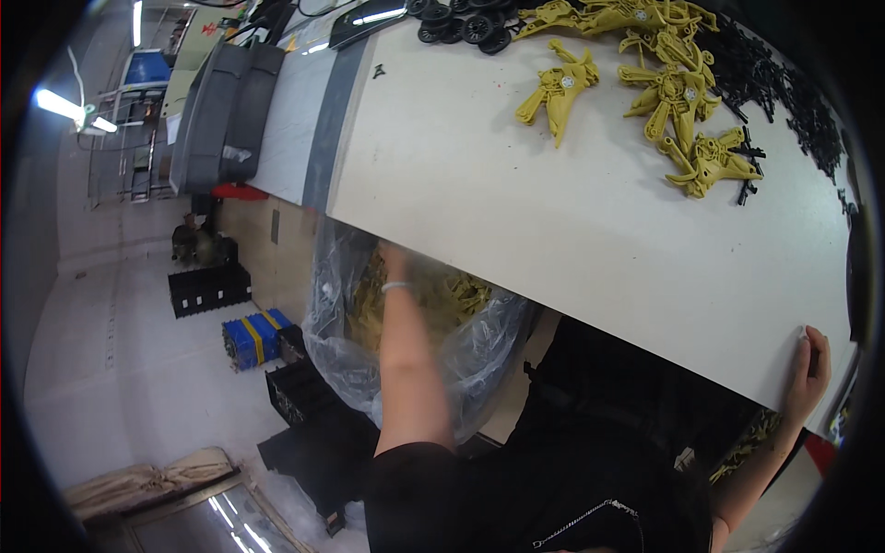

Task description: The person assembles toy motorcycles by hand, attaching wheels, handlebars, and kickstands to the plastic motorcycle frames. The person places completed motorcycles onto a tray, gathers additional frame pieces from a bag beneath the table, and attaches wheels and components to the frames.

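Near the centre, toward nine o'clock, the left hand (394, 262), too blurred to tell how far open it was or whether it had hold of anything, reached down into a clear plastic bag (343, 364) of yellow pieces (470, 293). Between three and four o'clock, the right hand (808, 373) rested on the edge of the white worktop (516, 203), its fingers loosely half-curled and nothing visibly gripped. Across that worktop, loose yellow parts (678, 92) lay from one to two o'clock, beside a spread of thin black parts (811, 129) at two, while black wheels (477, 29) were heaped near twelve.
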### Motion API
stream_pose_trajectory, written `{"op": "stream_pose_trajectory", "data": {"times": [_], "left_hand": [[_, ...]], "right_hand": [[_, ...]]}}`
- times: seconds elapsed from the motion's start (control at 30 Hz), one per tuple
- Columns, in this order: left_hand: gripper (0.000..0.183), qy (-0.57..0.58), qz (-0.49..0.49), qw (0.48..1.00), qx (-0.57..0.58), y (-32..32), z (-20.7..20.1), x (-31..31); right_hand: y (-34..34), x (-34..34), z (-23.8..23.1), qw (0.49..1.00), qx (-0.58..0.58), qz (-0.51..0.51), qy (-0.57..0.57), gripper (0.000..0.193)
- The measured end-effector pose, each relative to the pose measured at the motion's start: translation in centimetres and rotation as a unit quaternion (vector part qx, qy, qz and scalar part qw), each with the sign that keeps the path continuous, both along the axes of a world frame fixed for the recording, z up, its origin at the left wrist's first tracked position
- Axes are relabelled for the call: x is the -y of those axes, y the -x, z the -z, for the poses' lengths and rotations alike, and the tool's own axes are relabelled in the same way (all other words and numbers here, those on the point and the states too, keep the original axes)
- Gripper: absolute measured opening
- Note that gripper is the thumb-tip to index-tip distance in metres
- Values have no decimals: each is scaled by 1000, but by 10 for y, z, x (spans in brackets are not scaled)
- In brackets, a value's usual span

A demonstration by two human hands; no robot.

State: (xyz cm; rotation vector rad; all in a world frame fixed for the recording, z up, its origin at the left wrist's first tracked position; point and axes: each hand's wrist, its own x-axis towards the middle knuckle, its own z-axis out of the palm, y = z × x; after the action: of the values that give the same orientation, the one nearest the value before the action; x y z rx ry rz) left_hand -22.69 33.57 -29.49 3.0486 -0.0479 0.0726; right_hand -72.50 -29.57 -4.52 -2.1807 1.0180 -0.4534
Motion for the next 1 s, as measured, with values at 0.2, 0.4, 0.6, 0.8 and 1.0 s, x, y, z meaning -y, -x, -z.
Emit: {"op": "stream_pose_trajectory", "data": {"times": [0.2,0.4,0.6,0.8,1.0], "left_hand": [[32,110,9,993,-29,-34,24,36],[33,200,-17,978,-56,-54,11,12],[33,279,-64,957,-55,-43,20,11],[33,356,-104,927,-49,-38,11,-1],[33,431,-146,890,-35,-35,21,12]], "right_hand": [[7,10,3,999,-26,-22,22,17],[16,17,7,998,-30,-25,39,18],[21,16,8,998,-35,-28,53,19],[23,15,7,998,-35,-11,45,20],[25,19,10,997,-46,-10,58,20]]}}
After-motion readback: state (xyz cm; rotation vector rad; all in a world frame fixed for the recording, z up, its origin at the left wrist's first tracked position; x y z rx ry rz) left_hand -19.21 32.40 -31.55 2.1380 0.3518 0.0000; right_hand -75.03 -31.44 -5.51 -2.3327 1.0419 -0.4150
